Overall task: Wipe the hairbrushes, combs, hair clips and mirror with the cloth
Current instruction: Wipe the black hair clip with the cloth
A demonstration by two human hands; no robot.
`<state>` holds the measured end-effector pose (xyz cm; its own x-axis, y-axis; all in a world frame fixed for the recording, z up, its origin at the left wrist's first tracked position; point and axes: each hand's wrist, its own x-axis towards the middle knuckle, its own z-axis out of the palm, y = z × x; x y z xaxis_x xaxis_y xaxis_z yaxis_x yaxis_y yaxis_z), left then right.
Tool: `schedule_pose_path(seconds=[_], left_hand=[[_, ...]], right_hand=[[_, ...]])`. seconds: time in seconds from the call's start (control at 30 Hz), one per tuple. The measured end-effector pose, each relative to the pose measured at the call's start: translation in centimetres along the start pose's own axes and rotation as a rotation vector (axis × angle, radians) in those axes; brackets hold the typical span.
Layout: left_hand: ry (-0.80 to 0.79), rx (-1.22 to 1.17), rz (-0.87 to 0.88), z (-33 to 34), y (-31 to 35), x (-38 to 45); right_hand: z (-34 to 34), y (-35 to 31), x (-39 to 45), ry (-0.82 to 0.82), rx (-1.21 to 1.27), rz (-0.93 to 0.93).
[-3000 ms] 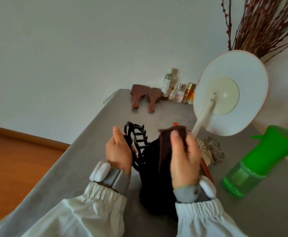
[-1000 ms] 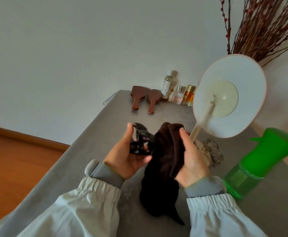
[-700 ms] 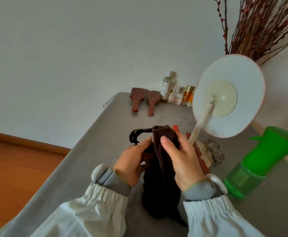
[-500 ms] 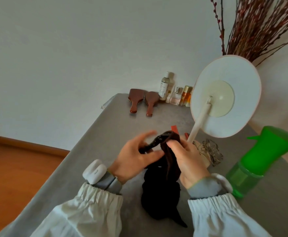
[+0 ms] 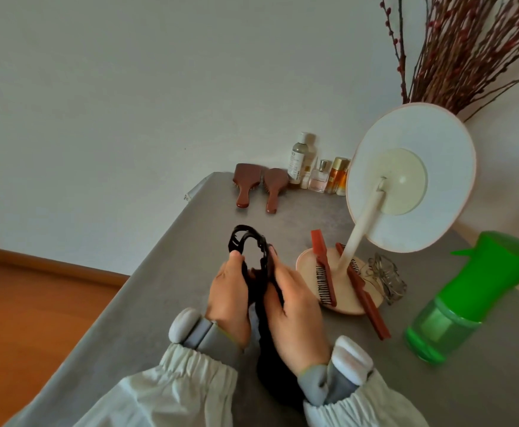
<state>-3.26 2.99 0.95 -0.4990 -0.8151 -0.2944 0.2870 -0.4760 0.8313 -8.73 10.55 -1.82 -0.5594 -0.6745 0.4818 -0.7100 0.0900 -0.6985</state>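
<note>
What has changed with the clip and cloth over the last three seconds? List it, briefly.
The black claw clip was turned over in the left hand, from teeth up to its curved back up. The right hand worked the dark cloth over it and now grips the cloth below the clip. The mirror, combs, hairbrushes and green spray bottle stayed put.

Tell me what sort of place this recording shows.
Likely a dressing table in a home: a standing mirror, perfume bottles against the wall, two wooden hairbrushes, and a wood floor.

Black hair clip (image 5: 247,245), dark cloth (image 5: 270,359) between hands
</note>
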Motion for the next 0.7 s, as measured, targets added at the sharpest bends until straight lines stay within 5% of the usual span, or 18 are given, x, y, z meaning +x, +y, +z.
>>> schedule_pose_path(seconds=[0.1, 0.27, 0.5, 0.7], left_hand=[[0.084, -0.141, -0.052, -0.7, 1.1, 0.5], [0.099, -0.082, 0.171, -2.2, 3.3, 1.8], [-0.006, -0.154, 0.103, -2.7, 4.1, 1.8], [-0.081, -0.091, 0.1, -3.7, 4.7, 2.4]], right_hand=[[0.0, -0.5, -0.4, -0.117, -0.099, -0.076], [-0.9, -1.3, -0.5, -0.405, -0.21, -0.113], [-2.0, -1.6, 1.2, -0.049, -0.206, -0.023], [-0.4, -3.5, 3.2, -0.285, -0.301, 0.06]])
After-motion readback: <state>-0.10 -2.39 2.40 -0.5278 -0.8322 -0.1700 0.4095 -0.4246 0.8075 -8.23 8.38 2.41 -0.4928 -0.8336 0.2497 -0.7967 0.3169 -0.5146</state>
